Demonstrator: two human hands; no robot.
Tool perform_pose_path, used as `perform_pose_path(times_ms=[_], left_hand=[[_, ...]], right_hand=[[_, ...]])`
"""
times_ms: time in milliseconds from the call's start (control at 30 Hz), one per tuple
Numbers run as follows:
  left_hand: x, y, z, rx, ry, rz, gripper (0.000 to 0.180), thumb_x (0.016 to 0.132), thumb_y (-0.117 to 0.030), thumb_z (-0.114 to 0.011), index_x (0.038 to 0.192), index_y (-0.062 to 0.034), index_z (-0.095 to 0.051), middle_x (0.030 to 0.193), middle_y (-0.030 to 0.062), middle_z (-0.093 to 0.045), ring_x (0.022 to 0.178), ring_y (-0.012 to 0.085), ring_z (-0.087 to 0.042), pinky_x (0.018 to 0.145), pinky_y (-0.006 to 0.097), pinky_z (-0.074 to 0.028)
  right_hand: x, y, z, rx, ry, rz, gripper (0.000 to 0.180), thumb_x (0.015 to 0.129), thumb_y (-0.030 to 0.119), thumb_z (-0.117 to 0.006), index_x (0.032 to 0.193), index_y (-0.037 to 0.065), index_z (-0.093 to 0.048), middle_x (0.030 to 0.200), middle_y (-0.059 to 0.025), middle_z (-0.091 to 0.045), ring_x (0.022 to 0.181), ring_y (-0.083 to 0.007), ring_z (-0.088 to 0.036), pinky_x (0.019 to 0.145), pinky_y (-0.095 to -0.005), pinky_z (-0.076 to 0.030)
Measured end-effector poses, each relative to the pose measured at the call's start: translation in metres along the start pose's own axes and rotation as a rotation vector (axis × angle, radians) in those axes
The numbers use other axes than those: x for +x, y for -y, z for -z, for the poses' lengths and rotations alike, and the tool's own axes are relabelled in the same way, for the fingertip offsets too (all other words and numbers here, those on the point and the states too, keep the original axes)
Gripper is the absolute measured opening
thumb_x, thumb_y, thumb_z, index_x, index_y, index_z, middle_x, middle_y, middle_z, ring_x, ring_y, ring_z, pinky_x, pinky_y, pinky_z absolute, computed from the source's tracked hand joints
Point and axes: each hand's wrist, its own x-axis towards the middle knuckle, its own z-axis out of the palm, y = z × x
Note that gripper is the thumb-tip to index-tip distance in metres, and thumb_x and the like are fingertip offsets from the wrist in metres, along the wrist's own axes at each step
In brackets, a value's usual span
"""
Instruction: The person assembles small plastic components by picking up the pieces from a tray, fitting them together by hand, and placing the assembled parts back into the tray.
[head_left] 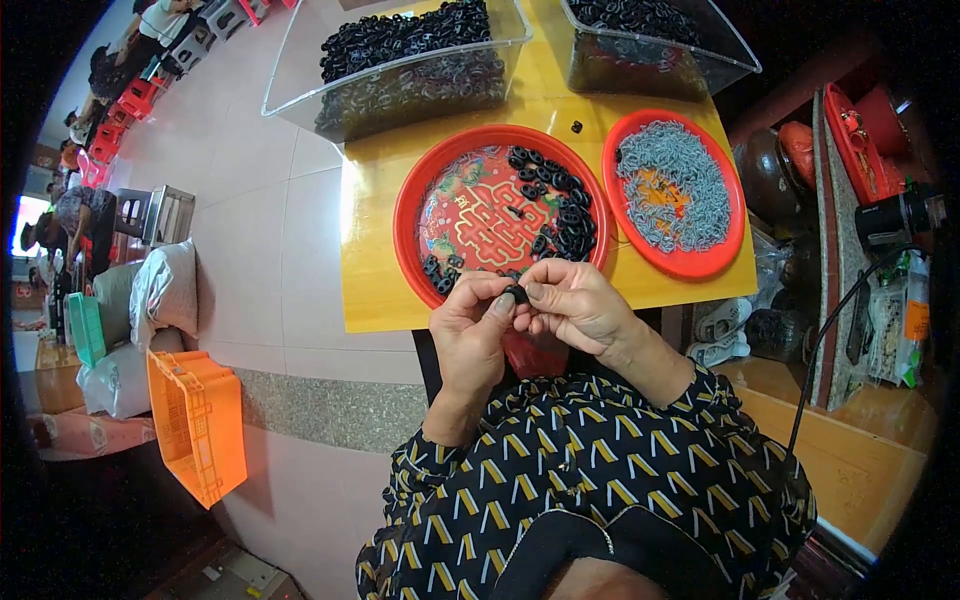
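Pinched between the fingertips of both hands is a small black oval part (516, 294), held just over the near rim of a round red tray (408, 252). My left hand (474, 325) grips its left side with thumb and forefinger. My right hand (580, 305) closes on it from the right, fingers curled. Inside the tray, loose black oval rings (570, 225) lie heaped along the right side, with smaller groups at the lower left. To the right, a second red tray (735, 215) bears many small grey metal pieces (690, 190) that look like hooks or pins.
Two clear plastic bins (400, 85) (660, 60) full of black parts stand at the back of the yellow table (375, 290). An orange crate (205, 425) and white sacks (165, 290) are on the left. Shoes (722, 330) lie right of the table; people sit far left.
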Motion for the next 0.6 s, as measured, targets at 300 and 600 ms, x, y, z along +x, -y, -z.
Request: perform_pose_path(times_ms=[300,600], left_hand=[[-0.0004,0.0019,-0.0014,-0.085,-0.034,0.009,0.009,0.075,0.008,-0.051,0.083,0.0050,-0.054,0.086,0.0074,-0.049,0.072,0.0117,-0.052,0.065,0.021,-0.045],[0.0033,-0.0045,-0.0004,-0.206,-0.092,0.129,0.010,0.079,0.003,-0.051,0.088,0.0048,-0.054,0.081,0.0088,-0.058,0.070,0.0133,-0.058,0.063,0.023,-0.048]], right_hand=[[0.0046,-0.0003,0.0012,-0.049,0.003,0.023,0.012,0.081,0.010,-0.053,0.087,0.000,-0.053,0.077,-0.0092,-0.058,0.068,-0.0166,-0.059,0.057,-0.0223,-0.049],[0.0090,0.0048,-0.0026,-0.004,0.006,-0.030,0.015,0.084,0.009,-0.047,0.095,-0.001,-0.051,0.082,-0.0102,-0.058,0.071,-0.0179,-0.060,0.061,-0.0249,-0.051]])
